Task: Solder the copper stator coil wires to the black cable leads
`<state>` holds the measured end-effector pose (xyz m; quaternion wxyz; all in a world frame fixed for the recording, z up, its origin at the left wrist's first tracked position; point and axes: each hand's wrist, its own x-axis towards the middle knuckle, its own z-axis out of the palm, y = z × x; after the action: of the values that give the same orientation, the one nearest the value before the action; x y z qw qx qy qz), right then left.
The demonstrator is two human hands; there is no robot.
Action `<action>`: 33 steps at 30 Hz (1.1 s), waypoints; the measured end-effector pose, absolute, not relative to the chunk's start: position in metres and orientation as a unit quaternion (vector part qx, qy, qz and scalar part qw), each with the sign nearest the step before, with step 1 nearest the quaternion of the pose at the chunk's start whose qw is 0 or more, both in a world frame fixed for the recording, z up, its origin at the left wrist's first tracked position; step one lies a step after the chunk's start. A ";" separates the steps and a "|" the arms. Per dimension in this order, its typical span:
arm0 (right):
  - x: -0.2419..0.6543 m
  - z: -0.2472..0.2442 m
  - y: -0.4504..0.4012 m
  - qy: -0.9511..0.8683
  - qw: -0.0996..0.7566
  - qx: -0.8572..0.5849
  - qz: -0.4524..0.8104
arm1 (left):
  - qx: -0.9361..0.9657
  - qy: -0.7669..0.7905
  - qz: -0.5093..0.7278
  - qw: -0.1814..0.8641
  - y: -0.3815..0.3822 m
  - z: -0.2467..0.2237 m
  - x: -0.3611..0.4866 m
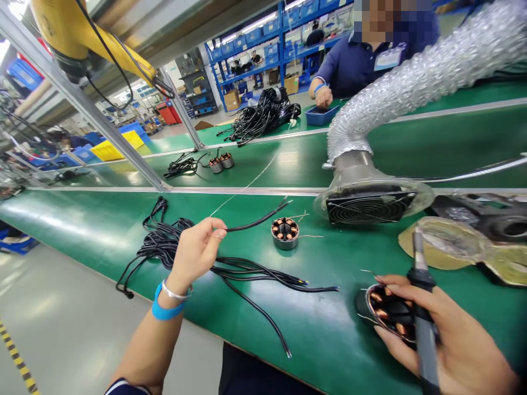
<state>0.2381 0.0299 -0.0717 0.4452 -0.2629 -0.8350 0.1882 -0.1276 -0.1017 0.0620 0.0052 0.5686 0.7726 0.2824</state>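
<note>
My left hand (200, 247) pinches a black cable (255, 222) near its stripped end, which points up and to the right. Under that wrist lies a bundle of black cables (160, 241), with several bare ends spread to the right. In my right hand (457, 329) are two things: a motor stator (389, 310) with copper windings, tilted on its side, and a soldering iron (424, 323) with its tip up. Thin wire leads stick out of this stator toward the left. Another stator (285, 233) sits upright on the green bench between my hands, its leads to the right.
A fume extractor (366, 206) with a silver duct (403, 90) stands behind my right hand. Right of it lies a yellowish tray (444, 241). Across the metal rail are two stators (221, 162) and cable bundles (263, 115). A co-worker (370, 60) reaches into a blue bin (321, 115).
</note>
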 end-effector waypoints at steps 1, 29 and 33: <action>0.239 -0.071 0.031 -0.850 0.429 -0.243 0.187 | 0.572 0.767 0.290 0.012 -0.103 0.065 -0.121; 0.229 -0.038 0.024 -0.802 0.505 -0.214 0.237 | 0.703 0.554 0.234 0.380 -0.006 0.013 -0.008; 0.210 -0.020 0.015 -0.753 0.520 -0.289 0.282 | 0.690 0.513 0.252 0.444 -0.011 0.013 -0.008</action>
<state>0.2096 0.0151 -0.0198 0.5196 -0.2889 -0.7530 0.2821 -0.0079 -0.0110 0.0129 0.4440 0.6898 0.5134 0.2519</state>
